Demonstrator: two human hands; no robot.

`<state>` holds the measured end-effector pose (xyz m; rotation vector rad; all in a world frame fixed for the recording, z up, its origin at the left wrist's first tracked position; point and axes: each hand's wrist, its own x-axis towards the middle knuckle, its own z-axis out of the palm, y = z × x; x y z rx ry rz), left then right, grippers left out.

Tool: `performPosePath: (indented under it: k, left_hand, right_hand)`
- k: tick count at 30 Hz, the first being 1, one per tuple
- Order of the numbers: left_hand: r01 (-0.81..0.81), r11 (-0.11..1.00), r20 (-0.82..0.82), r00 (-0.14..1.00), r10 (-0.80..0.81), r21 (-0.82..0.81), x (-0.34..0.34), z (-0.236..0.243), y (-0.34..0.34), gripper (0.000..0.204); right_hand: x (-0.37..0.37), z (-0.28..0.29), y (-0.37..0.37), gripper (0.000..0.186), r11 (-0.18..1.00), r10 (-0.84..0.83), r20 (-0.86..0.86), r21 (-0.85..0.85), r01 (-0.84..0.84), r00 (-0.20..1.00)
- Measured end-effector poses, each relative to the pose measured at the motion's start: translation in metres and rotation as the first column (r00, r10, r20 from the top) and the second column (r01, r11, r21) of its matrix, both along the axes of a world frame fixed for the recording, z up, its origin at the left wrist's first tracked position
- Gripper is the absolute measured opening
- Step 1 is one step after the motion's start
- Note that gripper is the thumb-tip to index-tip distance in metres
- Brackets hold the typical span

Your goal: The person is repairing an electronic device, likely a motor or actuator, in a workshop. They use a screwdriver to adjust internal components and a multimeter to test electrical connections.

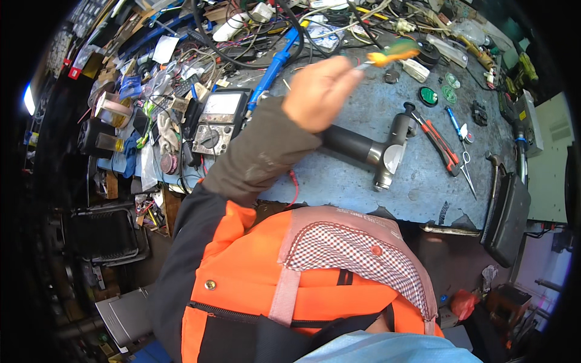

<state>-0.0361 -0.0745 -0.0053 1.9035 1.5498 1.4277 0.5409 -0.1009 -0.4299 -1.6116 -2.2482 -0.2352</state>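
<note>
The left hand [319, 91] is gripping a blurred yellow-handled screwdriver [390, 54] above the hammer [378, 151]; it could slip and drop onto the cluttered surface [363, 187].

On the blue bench [363, 181]: grey handheld power tool [372, 151], analog multimeter [216, 121], red-handled cutter [440, 144], scissors [467, 170], blue soldering iron [275, 66], perhaps solder wick reels [428, 95]. Tangled cables [242, 36] behind.
</note>
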Motion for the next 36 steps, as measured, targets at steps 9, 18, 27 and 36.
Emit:
performPosePath:
  k: [9,18,27,36]
  left_hand:
    - [-0.503,0.864,-0.509,0.745,0.431,-0.005,-0.045,-0.061,0.04,0.029]
    - [-0.458,0.88,-0.567,0.694,0.444,0.129,-0.034,-0.091,0.098,0.024]
    - [-0.46,0.876,-0.531,0.711,0.461,0.145,-0.003,-0.11,0.126,0.02]
    - [-0.185,0.96,-0.52,0.81,0.271,0.211,0.06,-0.117,0.115,0.021]
  right_hand:
    - [-0.028,-0.013,0.112,0.02,0.881,-0.392,-0.013,-0.295,0.371,0.92]
    - [-0.043,-0.025,0.154,0.023,0.88,-0.386,-0.033,-0.312,0.357,0.922]
    - [-0.05,-0.036,0.175,0.025,0.897,-0.376,-0.121,-0.297,0.328,0.919]
    - [-0.067,-0.034,0.198,0.027,0.913,-0.388,-0.315,-0.255,0.317,0.866]
